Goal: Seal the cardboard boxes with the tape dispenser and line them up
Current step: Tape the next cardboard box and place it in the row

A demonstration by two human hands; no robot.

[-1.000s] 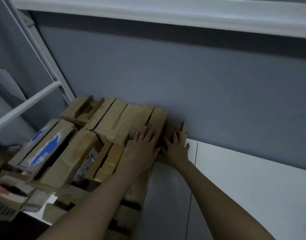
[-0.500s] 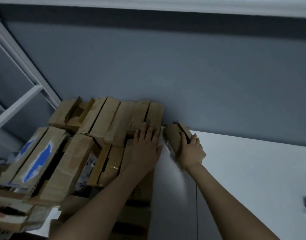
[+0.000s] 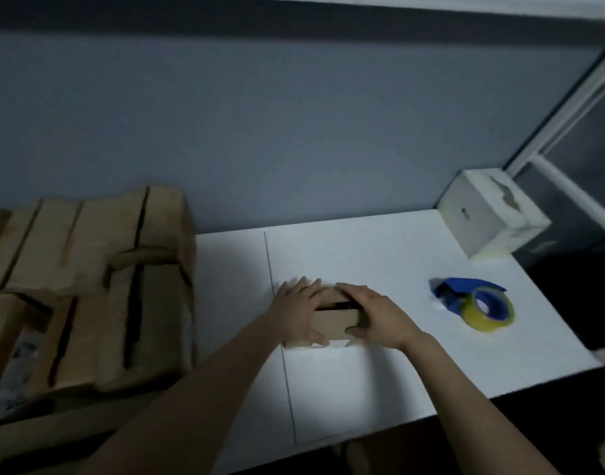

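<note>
A small cardboard box (image 3: 333,322) sits on the white table (image 3: 380,371), near its middle. My left hand (image 3: 299,311) grips the box's left end, fingers over the top and thumb on the front. My right hand (image 3: 374,318) grips its right end the same way. A dark slit shows along the box's top between my hands. A blue tape dispenser (image 3: 474,303) with a yellowish roll lies on the table to the right, apart from both hands.
A stack of larger cardboard boxes (image 3: 88,286) fills the left side against the grey wall. A white tissue box (image 3: 489,214) stands at the table's back right corner. A white metal frame (image 3: 568,138) rises at the right. The table's front edge runs below my forearms.
The small box has come off the spot beside the stack to the table's middle, now held by both hands. My left hand left the stack. The view swung right, revealing the dispenser.
</note>
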